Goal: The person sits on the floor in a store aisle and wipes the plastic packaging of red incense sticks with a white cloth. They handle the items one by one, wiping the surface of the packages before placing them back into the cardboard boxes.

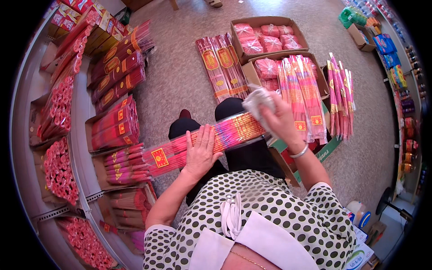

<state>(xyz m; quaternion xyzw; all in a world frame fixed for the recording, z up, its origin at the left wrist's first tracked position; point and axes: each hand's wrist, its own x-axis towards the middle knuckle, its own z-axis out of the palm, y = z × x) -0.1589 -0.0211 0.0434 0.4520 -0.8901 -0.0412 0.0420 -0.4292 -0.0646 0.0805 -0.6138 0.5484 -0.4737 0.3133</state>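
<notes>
A long pack of red and pink incense sticks (180, 146) in clear wrap lies across my lap. My left hand (201, 152) rests flat on its middle, fingers spread, pressing it down. My right hand (280, 120) grips a crumpled white cloth (257, 100) at the right end of the pack. A silver bangle (299, 152) is on that wrist.
Shelves on the left (85, 148) hold stacked incense packs (118, 121) and red rolled bundles (58, 171). On the floor ahead stand cardboard boxes of pink packets (267, 36), loose incense packs (220, 65) and upright bundles (339, 94). More goods line the right wall (387, 45).
</notes>
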